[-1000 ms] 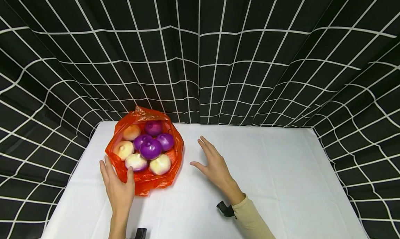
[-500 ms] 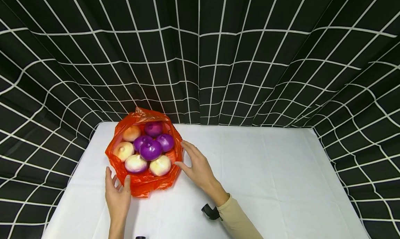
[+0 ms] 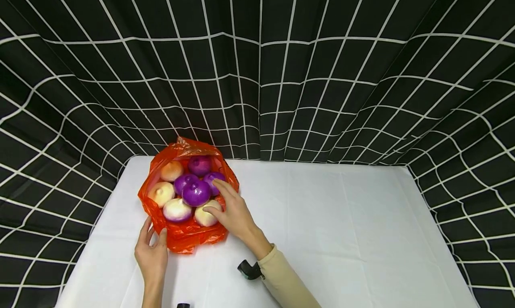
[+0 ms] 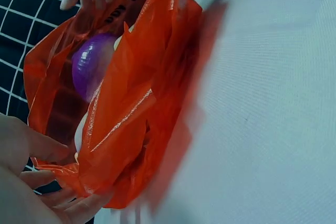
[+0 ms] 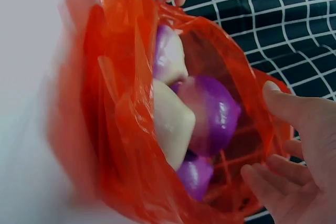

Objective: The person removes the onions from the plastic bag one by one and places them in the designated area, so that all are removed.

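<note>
An orange-red plastic bag [image 3: 181, 243] lies wide-mouthed on the white table, full of several onions. A glossy purple onion [image 3: 196, 193] sits on top, with more purple ones behind it. Pale onions [image 3: 177, 210] lie along the near and left sides, and a tan-orange onion [image 3: 171, 170] at the back left. My left hand [image 3: 151, 256] is at the bag's near-left rim, thumb and fingers parted around the plastic edge. My right hand [image 3: 237, 216] reaches over the right rim, fingers spread above a purple onion and the thumb over a pale onion [image 3: 206, 215].
White cloth covers the table [image 3: 322, 232], which extends to the right of the bag. Black curtains [image 3: 314, 84] with white grid lines enclose the back and sides. A black wrist device [image 3: 249, 270] sits under the right wrist.
My right hand has moved left, from beside the bag to over its right rim and onions. My left hand has dropped slightly nearer and closed in on the rim.
</note>
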Demonstrator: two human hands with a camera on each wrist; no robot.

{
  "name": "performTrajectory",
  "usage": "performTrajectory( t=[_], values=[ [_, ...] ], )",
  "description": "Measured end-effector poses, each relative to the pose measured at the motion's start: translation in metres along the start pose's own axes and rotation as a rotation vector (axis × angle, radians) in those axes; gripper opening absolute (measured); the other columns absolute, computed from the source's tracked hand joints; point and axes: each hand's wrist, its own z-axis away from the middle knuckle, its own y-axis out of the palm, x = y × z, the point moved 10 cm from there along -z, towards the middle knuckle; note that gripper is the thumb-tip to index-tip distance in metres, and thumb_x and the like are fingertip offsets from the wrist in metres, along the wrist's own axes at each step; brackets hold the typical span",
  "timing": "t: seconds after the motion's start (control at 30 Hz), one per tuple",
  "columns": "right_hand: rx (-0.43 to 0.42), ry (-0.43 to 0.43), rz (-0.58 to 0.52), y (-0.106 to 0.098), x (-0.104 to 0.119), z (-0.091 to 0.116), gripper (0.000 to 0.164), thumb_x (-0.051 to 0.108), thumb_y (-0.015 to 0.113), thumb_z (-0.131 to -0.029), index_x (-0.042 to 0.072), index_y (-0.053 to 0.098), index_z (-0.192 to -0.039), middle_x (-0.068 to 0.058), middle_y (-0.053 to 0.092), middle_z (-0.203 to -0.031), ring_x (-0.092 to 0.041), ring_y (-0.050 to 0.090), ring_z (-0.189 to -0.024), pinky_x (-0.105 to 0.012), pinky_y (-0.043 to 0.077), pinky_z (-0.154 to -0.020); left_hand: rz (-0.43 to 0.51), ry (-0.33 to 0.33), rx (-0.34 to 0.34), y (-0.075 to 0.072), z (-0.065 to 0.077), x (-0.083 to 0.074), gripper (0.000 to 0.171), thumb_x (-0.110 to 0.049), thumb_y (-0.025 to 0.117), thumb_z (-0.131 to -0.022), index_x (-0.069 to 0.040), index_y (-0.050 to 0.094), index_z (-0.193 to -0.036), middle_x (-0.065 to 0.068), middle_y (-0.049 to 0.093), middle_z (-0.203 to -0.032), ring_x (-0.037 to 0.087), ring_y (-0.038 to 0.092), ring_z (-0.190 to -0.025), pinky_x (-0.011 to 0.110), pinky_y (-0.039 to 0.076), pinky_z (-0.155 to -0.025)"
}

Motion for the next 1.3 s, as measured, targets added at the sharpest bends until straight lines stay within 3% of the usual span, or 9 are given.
performTrajectory(
  t=[0.2,0.33,0.53,0.83,1.1,1.3],
  values=[
    [0.025,0.023,0.101,0.022,-0.003,-0.012,0.073,0.032,0.079,-0.083,0.004,0.048,-0.142,-0.012,0.045,-0.146,-0.022,0.044,-0.135,-0.033,0.037,-0.111,0.039,-0.056,0.021,0.002,-0.002,0.006,0.058,0.004,0.059,-0.091,-0.007,0.046,-0.146,0.025,0.050,-0.140,0.039,0.050,-0.124,0.000,0.043,-0.067],
    [-0.016,0.064,0.201,0.031,-0.003,-0.018,0.077,0.041,0.079,-0.081,0.006,0.048,-0.142,-0.010,0.045,-0.147,-0.023,0.044,-0.135,-0.037,0.042,-0.108,0.032,-0.062,0.020,0.000,-0.003,0.008,0.058,0.003,0.060,-0.091,-0.007,0.045,-0.146,0.026,0.049,-0.140,0.040,0.050,-0.123,-0.001,0.043,-0.066],
    [-0.081,0.116,0.258,0.034,0.000,-0.024,0.081,0.046,0.080,-0.078,0.006,0.049,-0.141,-0.010,0.047,-0.145,-0.023,0.045,-0.132,-0.040,0.048,-0.101,0.005,-0.046,0.012,0.000,-0.002,0.007,0.056,0.003,0.060,-0.091,-0.005,0.047,-0.145,0.027,0.051,-0.138,0.040,0.051,-0.121,-0.001,0.042,-0.066],
    [0.001,0.149,0.371,0.049,0.005,-0.030,0.091,0.050,0.082,-0.073,0.007,0.045,-0.144,-0.012,0.045,-0.147,-0.027,0.044,-0.134,-0.041,0.045,-0.105,-0.032,-0.003,-0.004,0.000,-0.001,0.003,0.054,0.000,0.061,-0.092,-0.007,0.048,-0.144,0.020,0.053,-0.138,0.036,0.054,-0.115,0.000,0.043,-0.069],
    [0.044,0.208,0.392,0.064,-0.007,-0.031,0.086,0.048,0.081,-0.076,0.012,0.045,-0.146,-0.006,0.047,-0.145,-0.023,0.046,-0.131,-0.040,0.052,-0.096,-0.046,-0.015,-0.004,0.000,0.001,0.008,0.051,-0.001,0.060,-0.093,-0.004,0.049,-0.142,0.025,0.053,-0.136,0.041,0.054,-0.117,-0.002,0.039,-0.067],
    [0.009,0.181,0.389,0.060,-0.005,-0.032,0.086,0.047,0.082,-0.075,0.011,0.047,-0.144,-0.007,0.049,-0.143,-0.023,0.047,-0.130,-0.039,0.052,-0.095,-0.049,-0.006,-0.007,0.002,0.000,0.007,0.050,-0.002,0.060,-0.093,-0.004,0.050,-0.142,0.025,0.055,-0.134,0.039,0.054,-0.114,-0.001,0.041,-0.067]
  ],
)
